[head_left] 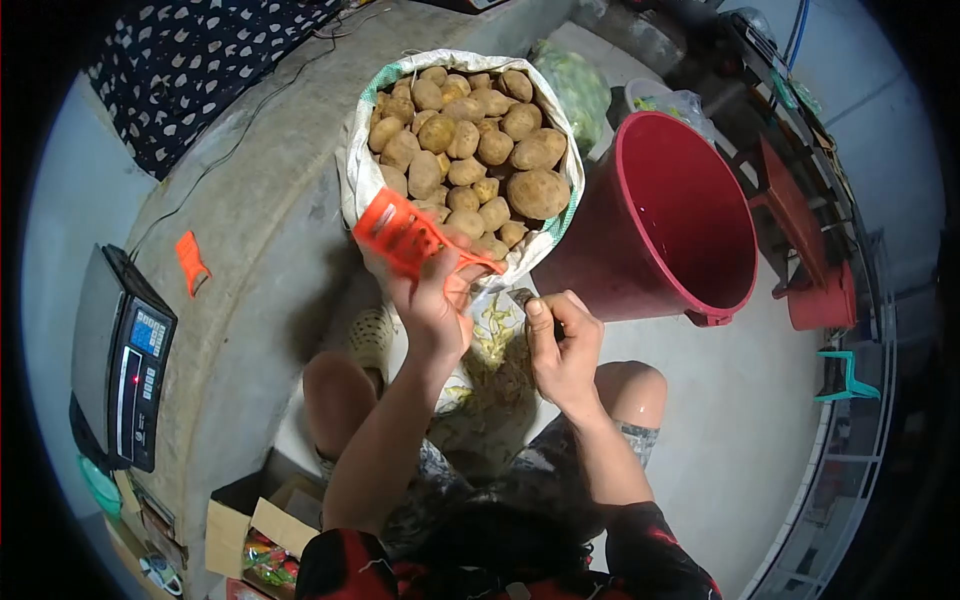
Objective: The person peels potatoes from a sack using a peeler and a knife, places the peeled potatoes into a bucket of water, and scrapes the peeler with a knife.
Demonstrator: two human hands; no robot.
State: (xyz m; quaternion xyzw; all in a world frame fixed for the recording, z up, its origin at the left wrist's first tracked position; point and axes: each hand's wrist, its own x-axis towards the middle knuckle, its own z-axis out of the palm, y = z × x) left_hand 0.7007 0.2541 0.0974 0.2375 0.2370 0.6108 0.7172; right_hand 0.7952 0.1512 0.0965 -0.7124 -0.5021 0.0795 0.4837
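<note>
My left hand [432,305] is closed around an orange slotted plastic tool [392,232], which looks like a hand-held slicer or grater. The tool is tilted over the near rim of a white woven sack [358,165] full of brown potatoes [463,140]. Just to the right, my right hand [566,350] has thumb and fingers pinched on a small dark piece [521,296], whose kind I cannot make out. Below and between the hands, yellowish peelings [492,345] lie on a pale surface between my knees.
A large red bin [625,200] stands right of the sack, with a bag of green vegetables [572,88] behind. On the concrete ledge [235,235] at left are a digital scale [140,350] and another orange tool [190,262]. An opened cardboard box [230,535] sits lower left.
</note>
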